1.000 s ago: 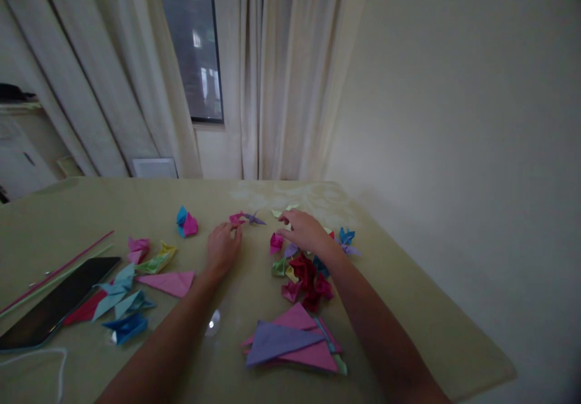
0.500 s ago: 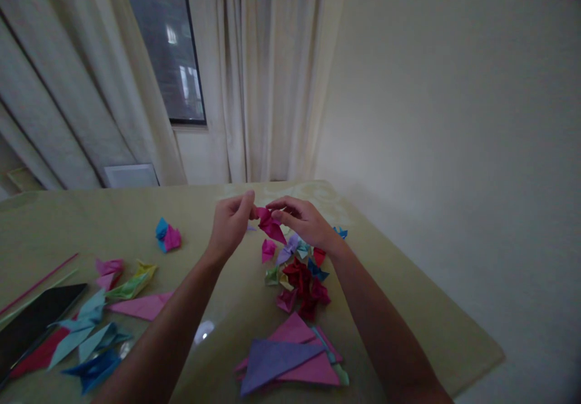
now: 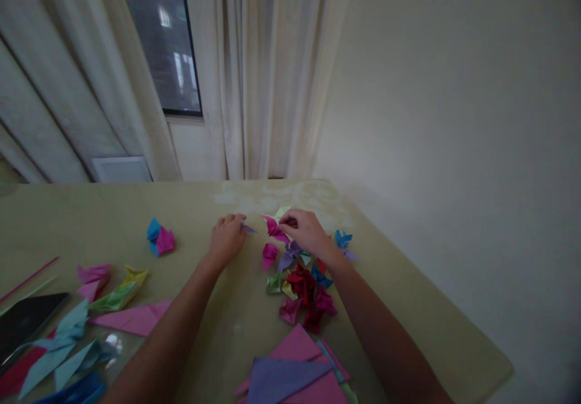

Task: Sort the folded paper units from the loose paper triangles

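My right hand [image 3: 305, 231] pinches a magenta folded paper piece [image 3: 273, 228] just above the olive table [image 3: 408, 307], over a heap of small folded paper flowers [image 3: 302, 280] in red, purple, green and blue. My left hand [image 3: 227, 237] rests low on the table to the left, its fingers curled onto a small purple folded piece [image 3: 249, 229]. Both forearms reach in from the bottom edge.
A blue and pink folded piece [image 3: 158, 238] lies left of my left hand. Pink and purple paper triangles [image 3: 290, 370] sit near the front edge. Teal, pink and yellow folded papers [image 3: 91, 307], a dark tablet [image 3: 22, 319] and thin sticks [image 3: 27, 278] lie at the left. Curtains and a window stand behind.
Both hands came down from holding the magenta piece together in the air. My left hand let go and dropped onto the purple piece; my right keeps the magenta one, low over the heap.
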Demonstrator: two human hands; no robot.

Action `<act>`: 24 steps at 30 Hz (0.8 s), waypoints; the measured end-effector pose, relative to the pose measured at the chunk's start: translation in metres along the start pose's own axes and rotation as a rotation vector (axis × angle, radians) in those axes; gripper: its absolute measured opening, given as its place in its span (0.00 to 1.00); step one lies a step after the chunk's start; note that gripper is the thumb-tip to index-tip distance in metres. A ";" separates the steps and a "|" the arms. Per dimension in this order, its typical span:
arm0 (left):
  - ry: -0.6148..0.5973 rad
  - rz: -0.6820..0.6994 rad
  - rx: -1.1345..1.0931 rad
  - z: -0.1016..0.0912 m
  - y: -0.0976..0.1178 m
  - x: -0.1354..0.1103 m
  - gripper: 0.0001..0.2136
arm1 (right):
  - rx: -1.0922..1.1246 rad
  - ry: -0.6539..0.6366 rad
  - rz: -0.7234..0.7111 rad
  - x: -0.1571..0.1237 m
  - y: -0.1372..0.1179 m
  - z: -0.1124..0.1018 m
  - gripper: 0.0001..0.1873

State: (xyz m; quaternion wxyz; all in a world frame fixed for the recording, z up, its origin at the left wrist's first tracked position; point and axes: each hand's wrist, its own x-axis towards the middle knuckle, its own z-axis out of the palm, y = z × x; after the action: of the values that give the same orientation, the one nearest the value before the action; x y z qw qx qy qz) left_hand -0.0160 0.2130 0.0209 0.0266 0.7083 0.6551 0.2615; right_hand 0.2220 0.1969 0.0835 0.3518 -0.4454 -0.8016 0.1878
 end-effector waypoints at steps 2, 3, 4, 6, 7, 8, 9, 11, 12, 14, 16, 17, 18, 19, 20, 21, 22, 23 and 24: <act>-0.064 0.001 -0.002 0.010 -0.013 -0.002 0.17 | -0.114 -0.038 0.030 0.000 0.008 0.005 0.05; -0.081 0.000 -0.043 0.013 -0.017 -0.001 0.17 | -0.176 -0.049 0.043 -0.001 0.011 0.007 0.05; -0.093 -0.006 -0.101 0.013 -0.020 0.000 0.17 | -0.229 -0.058 0.053 -0.001 0.014 0.009 0.04; -0.128 -0.025 -0.251 0.009 -0.022 0.005 0.16 | -0.297 -0.090 0.069 -0.002 0.017 0.012 0.04; -0.155 -0.026 -0.342 0.005 -0.022 0.008 0.15 | -0.313 -0.114 0.075 -0.002 0.018 0.013 0.04; -0.192 -0.011 -0.442 0.000 -0.021 0.011 0.15 | -0.326 -0.136 0.080 -0.003 0.019 0.013 0.04; -0.232 0.020 -0.544 -0.006 -0.020 0.013 0.14 | -0.338 -0.143 0.084 -0.003 0.018 0.013 0.03; -0.306 0.114 -0.719 -0.020 -0.014 0.015 0.16 | -0.334 -0.095 0.075 -0.003 0.013 0.011 0.02; -0.332 0.161 -0.782 -0.028 -0.009 0.015 0.17 | -0.294 -0.042 0.062 -0.002 0.009 0.009 0.04; -0.346 0.225 -0.859 -0.044 0.002 0.012 0.18 | -0.111 0.054 0.035 -0.002 -0.004 0.005 0.08; -0.375 0.274 -0.917 -0.060 0.015 0.008 0.18 | 0.111 0.092 0.011 -0.003 -0.018 0.001 0.11; -0.407 0.296 -0.943 -0.068 0.021 0.006 0.17 | 0.184 0.099 -0.003 -0.004 -0.025 -0.001 0.11; -0.447 0.318 -0.961 -0.075 0.026 0.004 0.17 | 0.221 0.104 -0.022 -0.005 -0.032 -0.002 0.10; -0.488 0.338 -0.963 -0.082 0.030 0.003 0.17 | 0.230 0.112 -0.045 -0.006 -0.037 -0.003 0.08; -0.517 0.355 -0.943 -0.087 0.031 0.003 0.17 | 0.223 0.120 -0.065 -0.007 -0.041 -0.004 0.06; -0.522 0.362 -0.902 -0.091 0.031 0.003 0.18 | 0.212 0.124 -0.078 -0.008 -0.044 -0.004 0.06; -0.497 0.350 -0.838 -0.093 0.027 0.004 0.18 | 0.199 0.122 -0.082 -0.009 -0.046 -0.002 0.05; -0.443 0.307 -0.751 -0.093 0.021 0.005 0.19 | 0.181 0.112 -0.084 -0.010 -0.048 0.000 0.04; -0.364 0.229 -0.637 -0.092 0.012 0.006 0.20 | 0.154 0.091 -0.090 -0.010 -0.048 0.003 0.03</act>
State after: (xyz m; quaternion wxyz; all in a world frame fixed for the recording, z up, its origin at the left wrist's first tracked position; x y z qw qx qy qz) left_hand -0.0419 0.1893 0.1067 0.3317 0.7680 0.4424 0.3231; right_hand 0.1951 0.1625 0.1067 0.4290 -0.3886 -0.7874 0.2122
